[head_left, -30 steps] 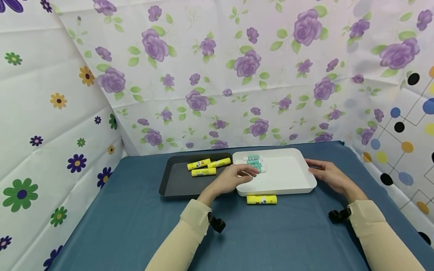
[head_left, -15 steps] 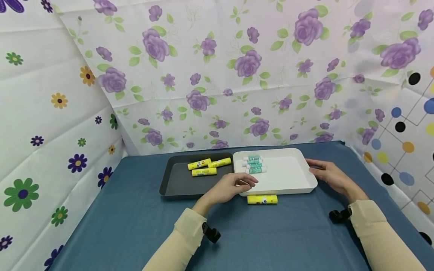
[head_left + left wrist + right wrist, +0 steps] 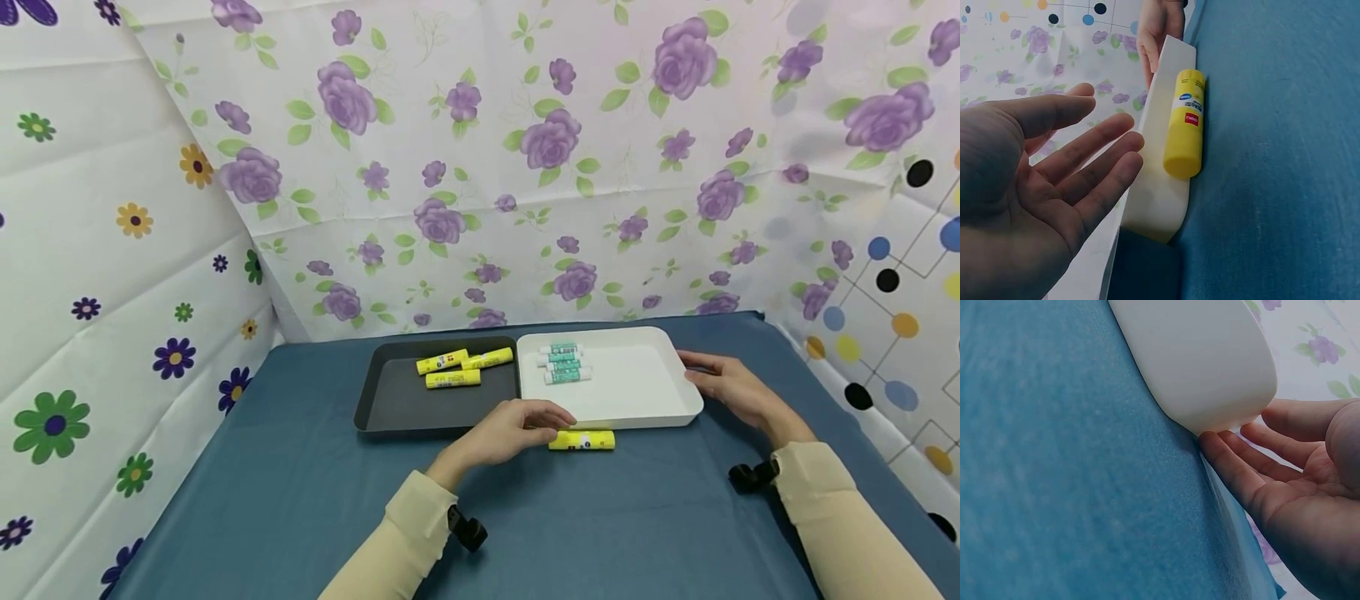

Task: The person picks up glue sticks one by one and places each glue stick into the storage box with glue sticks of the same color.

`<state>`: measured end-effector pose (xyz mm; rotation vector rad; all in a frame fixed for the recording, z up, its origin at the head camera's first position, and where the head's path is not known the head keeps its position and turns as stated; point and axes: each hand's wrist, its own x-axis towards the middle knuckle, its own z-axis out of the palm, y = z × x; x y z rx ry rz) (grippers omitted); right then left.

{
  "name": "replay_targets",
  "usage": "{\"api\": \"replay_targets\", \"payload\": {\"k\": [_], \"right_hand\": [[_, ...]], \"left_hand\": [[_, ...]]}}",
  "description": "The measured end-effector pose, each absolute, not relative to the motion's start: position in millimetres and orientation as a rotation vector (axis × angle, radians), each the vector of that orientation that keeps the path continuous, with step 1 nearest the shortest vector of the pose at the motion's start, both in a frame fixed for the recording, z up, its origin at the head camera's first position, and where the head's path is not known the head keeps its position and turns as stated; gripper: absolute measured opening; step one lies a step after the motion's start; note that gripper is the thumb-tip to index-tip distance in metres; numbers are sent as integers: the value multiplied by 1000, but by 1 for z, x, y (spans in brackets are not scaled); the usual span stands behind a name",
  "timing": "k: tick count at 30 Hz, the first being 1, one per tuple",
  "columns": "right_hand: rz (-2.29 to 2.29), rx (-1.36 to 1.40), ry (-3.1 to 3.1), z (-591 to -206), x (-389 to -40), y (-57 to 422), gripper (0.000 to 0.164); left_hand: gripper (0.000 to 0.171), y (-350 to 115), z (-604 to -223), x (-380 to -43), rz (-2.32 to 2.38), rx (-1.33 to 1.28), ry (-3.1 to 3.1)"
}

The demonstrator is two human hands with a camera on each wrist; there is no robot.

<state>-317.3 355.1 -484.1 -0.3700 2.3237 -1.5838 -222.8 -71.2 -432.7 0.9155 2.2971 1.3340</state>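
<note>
My left hand (image 3: 517, 433), fingers spread and slightly bent, hovers at the left end of a yellow glue stick (image 3: 582, 440). In the left wrist view this glue stick (image 3: 1185, 125) lies on the cloth along the front wall of the white tray, with a gap between it and the fingertips. My right hand (image 3: 731, 387) touches the right end of the white tray (image 3: 637, 392). The right wrist view has its nearly straight fingers against the tray's end wall, the thumb near the rim. Small white-and-green tubes (image 3: 567, 376) lie at the white tray's left side.
Left of the white tray, side against side, stands a dark grey tray (image 3: 390, 400) with three yellow glue sticks (image 3: 453, 379) in it. Blue cloth (image 3: 600, 533) covers the table. A floral sheet (image 3: 487, 167) hangs behind.
My left hand has drawn back from over the white tray toward the front, down beside the loose yellow glue stick. The right hand has stayed at the tray's end.
</note>
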Motion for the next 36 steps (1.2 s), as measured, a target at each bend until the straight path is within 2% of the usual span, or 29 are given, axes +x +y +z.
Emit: {"api": "replay_targets", "payload": {"k": [12,36], "right_hand": [[-1586,-369,2315,-484,-318,355,68],[-1569,-374,2336,-483,-318,354,70]], "left_hand": [[29,-71,-437,-220,1239,890,2313],[31,-64,-439,-217,1035,1000,2402]]}}
